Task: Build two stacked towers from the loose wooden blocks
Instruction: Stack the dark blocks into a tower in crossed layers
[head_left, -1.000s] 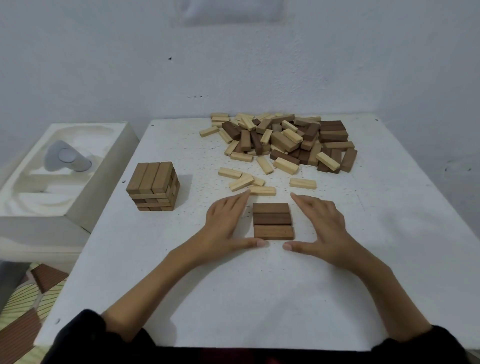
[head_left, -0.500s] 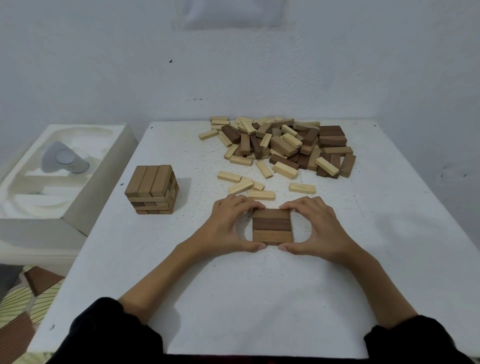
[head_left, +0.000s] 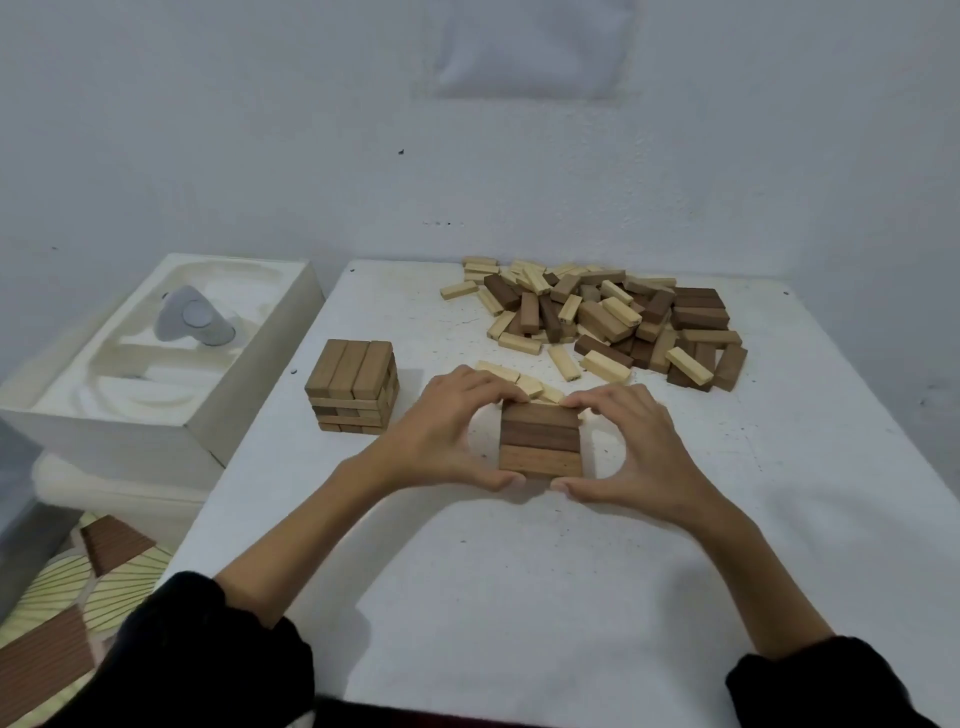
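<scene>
The left hand (head_left: 441, 436) and right hand (head_left: 639, 447), flat a second ago, now pinch the centre-frame block layer (head_left: 540, 441) square, seemingly founding the second tower.

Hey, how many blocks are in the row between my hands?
3, side by side in the row that the left hand and right hand hold: far block, middle block, near block. Any beneath would be hidden.

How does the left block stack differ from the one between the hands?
The left stack is several layers tall, untouched; the centre stack is low, held by left hand and right hand. Left stack is lighter brown, centre stack mostly darker. Both show three blocks on top.
</scene>
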